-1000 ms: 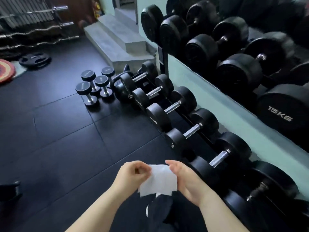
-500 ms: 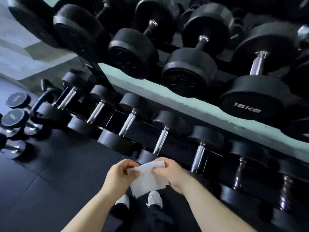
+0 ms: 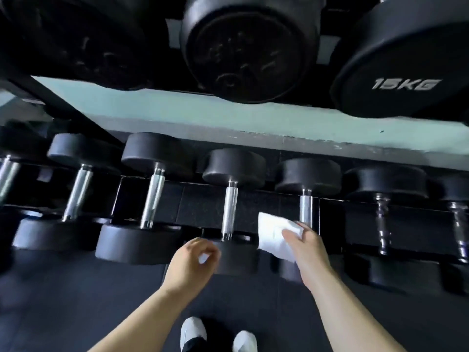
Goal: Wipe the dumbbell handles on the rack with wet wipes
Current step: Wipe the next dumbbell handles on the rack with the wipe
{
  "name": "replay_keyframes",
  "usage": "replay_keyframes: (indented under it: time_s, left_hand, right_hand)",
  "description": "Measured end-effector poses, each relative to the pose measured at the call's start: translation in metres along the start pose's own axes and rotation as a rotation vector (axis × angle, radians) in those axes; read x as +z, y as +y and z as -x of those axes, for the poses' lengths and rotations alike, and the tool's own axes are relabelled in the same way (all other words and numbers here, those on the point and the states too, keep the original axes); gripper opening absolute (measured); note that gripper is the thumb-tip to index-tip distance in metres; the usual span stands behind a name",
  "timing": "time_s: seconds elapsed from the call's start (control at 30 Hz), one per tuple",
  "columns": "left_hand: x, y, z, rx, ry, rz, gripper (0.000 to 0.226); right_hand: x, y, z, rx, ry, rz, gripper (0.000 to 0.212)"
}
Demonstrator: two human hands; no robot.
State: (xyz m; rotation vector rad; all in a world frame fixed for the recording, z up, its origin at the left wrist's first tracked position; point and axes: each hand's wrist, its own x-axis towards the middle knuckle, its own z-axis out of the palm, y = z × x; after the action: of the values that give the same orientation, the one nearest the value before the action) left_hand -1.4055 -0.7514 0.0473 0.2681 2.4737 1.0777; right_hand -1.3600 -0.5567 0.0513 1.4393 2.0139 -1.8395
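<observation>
Wipe (image 3: pixel 272 237) left the left hand (image 3: pixel 190 262), grip unclear; right hand (image 3: pixel 308 246) pinches it under "15KG" dumbbell (image 3: pixel 406 80).

Both forearms bare up to bottom frame edge; left hand (image 3: pixel 193 260) and right hand (image 3: pixel 308 246) bare too. Bottom centre: pair of white shoes (image 3: pixel 193 330), rounded toes, plain uppers. Dark cloth (image 3: pixel 192 344) over left shoe's opening, trouser or sock unclear.
</observation>
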Motion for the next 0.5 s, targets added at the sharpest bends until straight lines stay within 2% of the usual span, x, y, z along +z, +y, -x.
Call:
replay_keyframes:
  time_s: [0.07, 0.1, 0.13, 0.2, 0.3, 0.4, 0.5]
  left_hand:
    - [0.019, -0.027, -0.024, 0.134, 0.099, -0.04, 0.015]
    - [0.027, -0.04, -0.034, 0.179, 0.138, -0.041, 0.012]
    - [0.034, -0.052, -0.042, 0.232, 0.171, -0.045, 0.024]
    - [0.049, -0.074, -0.053, 0.31, 0.183, -0.009, 0.025]
    - [0.062, -0.094, -0.063, 0.446, 0.2, 0.064, 0.014]
    - [0.068, -0.106, -0.068, 0.527, 0.216, 0.163, 0.013]
    - [0.071, -0.11, -0.069, 0.577, 0.285, 0.269, 0.012]
  right_hand:
    - [0.024, 0.008, -0.035, -0.119, 0.042, 0.069, 0.025]
    - [0.036, 0.012, -0.049, -0.164, 0.081, 0.098, 0.026]
    - [0.05, 0.015, -0.063, -0.216, 0.116, 0.121, 0.027]
    - [0.076, 0.022, -0.083, -0.414, 0.123, 0.184, 0.02]
    - [0.109, 0.025, -0.105, -0.747, -0.057, 0.418, 0.025]
    - [0.122, 0.029, -0.123, -0.778, -0.261, 0.681, 0.026]
    - [0.12, 0.033, -0.132, -0.813, -0.297, 0.718, 0.017]
